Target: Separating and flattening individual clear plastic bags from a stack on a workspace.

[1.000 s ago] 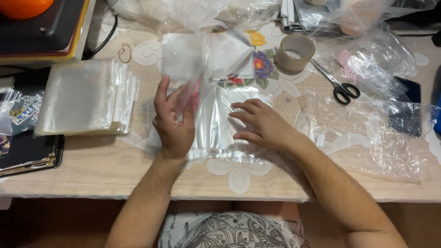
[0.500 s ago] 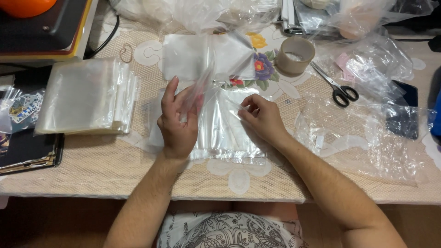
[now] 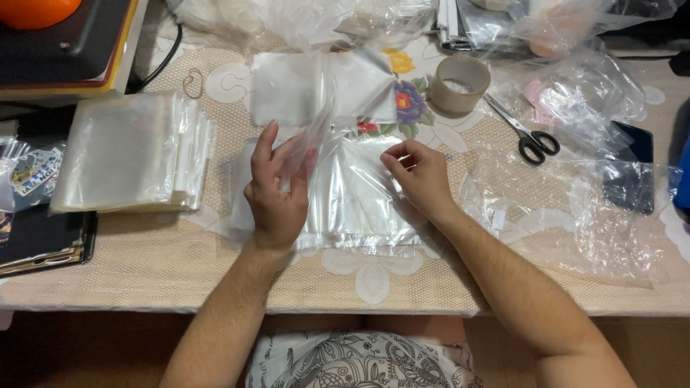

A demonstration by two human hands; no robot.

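1. Cellophane bag (image 3: 352, 197), clear, thin and glossy, flat on the counter (image 3: 144, 266) between both hands, lower edge a straight crease, upper flap lifted.
2. Left hand (image 3: 277, 190): grip closed on the raised flap of the cellophane bag, thumb and fingers pinching the crinkled film upright.
3. Right hand (image 3: 424, 176): grip closed in a fingertip pinch on the bag's upper right edge, palm resting on the film.
4. Just beyond, a second clear sleeve (image 3: 316, 86), rectangular, frosted-looking, lying over a printed flower in yellow, purple and red.
5. To the left, well apart, a neat stack of clear bags (image 3: 129, 154), squared, slightly yellowed at the edges.
6. To the upper right, a tan tape roll (image 3: 458, 85), round and hollow; beside it scissors (image 3: 525, 133) with black handles.
7. Further right, loose crumpled plastic (image 3: 575, 208), wrinkled and shiny.
8. Underneath, beige woven cloth with pale scalloped shapes.
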